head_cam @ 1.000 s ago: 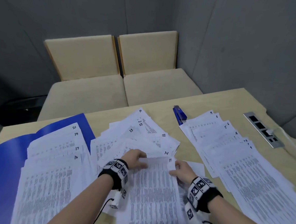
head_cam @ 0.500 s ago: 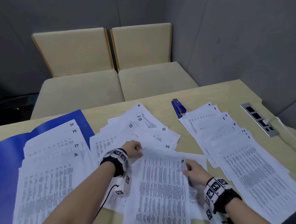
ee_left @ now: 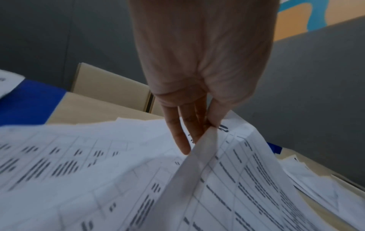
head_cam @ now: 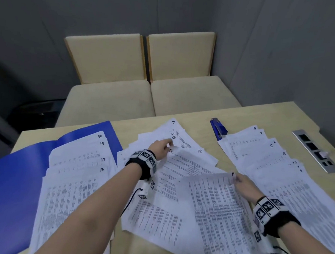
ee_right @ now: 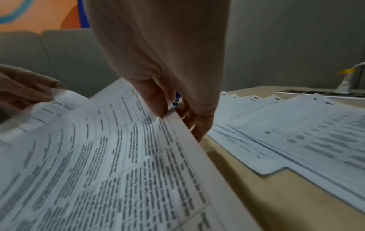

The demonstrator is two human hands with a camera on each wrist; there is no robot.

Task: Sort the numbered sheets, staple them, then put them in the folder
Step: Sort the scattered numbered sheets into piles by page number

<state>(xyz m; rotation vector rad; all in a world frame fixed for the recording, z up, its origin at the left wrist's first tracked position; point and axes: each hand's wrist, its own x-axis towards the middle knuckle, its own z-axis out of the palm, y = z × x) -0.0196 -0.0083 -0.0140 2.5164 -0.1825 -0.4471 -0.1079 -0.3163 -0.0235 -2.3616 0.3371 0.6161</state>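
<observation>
left hand [head_cam: 160,149] pinches sheet [head_cam: 182,166] corner, mid-table | right hand [head_cam: 245,186] pinches sheet 11 [head_cam: 215,207] top corner, near front edge

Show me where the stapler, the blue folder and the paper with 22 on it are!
stapler [head_cam: 218,129], head view, middle of its blue body.
blue folder [head_cam: 10,186], head view, bare left flap.
sheet 22 [head_cam: 200,157], head view, near its numbered corner.

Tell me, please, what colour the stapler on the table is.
The stapler is blue, clearest in the head view.
</observation>
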